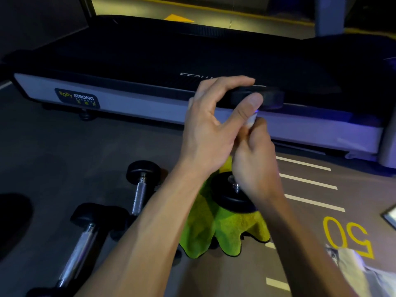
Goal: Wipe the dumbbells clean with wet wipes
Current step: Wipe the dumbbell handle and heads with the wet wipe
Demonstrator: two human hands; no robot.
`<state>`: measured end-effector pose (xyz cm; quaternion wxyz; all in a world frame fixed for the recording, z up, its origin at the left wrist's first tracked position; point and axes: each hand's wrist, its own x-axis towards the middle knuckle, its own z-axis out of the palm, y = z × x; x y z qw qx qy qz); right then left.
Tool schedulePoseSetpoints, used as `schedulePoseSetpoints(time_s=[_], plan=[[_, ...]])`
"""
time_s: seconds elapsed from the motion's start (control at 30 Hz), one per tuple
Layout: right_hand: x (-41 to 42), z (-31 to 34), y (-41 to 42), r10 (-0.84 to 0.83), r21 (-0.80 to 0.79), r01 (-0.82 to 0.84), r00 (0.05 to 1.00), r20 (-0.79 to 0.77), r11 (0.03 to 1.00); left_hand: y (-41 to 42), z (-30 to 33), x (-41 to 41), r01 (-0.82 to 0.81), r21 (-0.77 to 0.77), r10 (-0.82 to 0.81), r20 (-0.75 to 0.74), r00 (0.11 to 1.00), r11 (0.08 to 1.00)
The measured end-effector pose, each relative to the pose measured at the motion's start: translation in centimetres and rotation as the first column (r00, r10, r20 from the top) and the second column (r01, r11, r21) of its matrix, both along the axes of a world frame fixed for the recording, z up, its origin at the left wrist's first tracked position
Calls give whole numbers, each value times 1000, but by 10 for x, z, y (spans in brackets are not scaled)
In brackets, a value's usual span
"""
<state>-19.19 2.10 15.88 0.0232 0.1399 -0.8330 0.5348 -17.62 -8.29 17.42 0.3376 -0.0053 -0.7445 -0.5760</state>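
Readable marks around me

A label (77, 97) reading "BODY STRONG" sits on the treadmill's (132, 103) grey side rail, far left; a yellow "50" (348, 236) is painted upside down on the floor (53, 151), near right. Deck lettering is unreadable.

Three dumbbells are counted: one held upright over the cloth (252, 97), and two laid on the floor to the left, the nearer (81, 243) and the farther (140, 185). One yellow-green cloth (225, 230) is seen. One small white wipe (251, 122) is pinched between the hands. Two hands are counted, left (214, 125) and right (255, 163). One treadmill (128, 61) is seen. One white packet (351, 266) is partly visible at the lower right edge.
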Motion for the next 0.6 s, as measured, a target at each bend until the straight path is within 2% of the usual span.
schedulePoseSetpoints(time_s=[0.03,0.1,0.13,0.17,0.23,0.27,0.33,0.4,0.43,0.5,0.6], plan=[[-6,0,5,79,-157,-66,994,78,985,-1,0,-1,10,10,-10,6,1000,1000],[-16,-3,11,271,-498,-123,933,238,859,-1,1,-1,40,36,-40,6,999,999],[-18,-4,13,340,-597,-112,896,284,794,-1,2,-1,55,45,-56,7,998,997],[-20,-6,13,362,-625,-98,879,310,774,-1,2,-1,70,54,-70,9,997,996],[-19,-10,11,313,-586,-104,911,268,804,-2,1,0,90,74,-91,13,996,993],[-17,-10,10,257,-510,-131,949,185,850,-3,1,0,96,80,-97,12,995,992],[-10,-11,4,174,-243,-177,984,-32,954,-7,1,0,97,80,-99,16,995,992],[-2,-9,-4,60,25,-57,990,-128,998,-8,1,2,86,72,-88,23,996,994],[1,-7,-7,-3,97,18,988,-153,995,-8,2,2,81,66,-83,23,996,995],[1,-4,-9,-38,96,51,991,-129,994,-8,2,4,72,63,-74,15,997,995],[-4,5,-6,20,-27,-22,997,-74,999,-10,4,8,94,107,-97,24,995,990]])
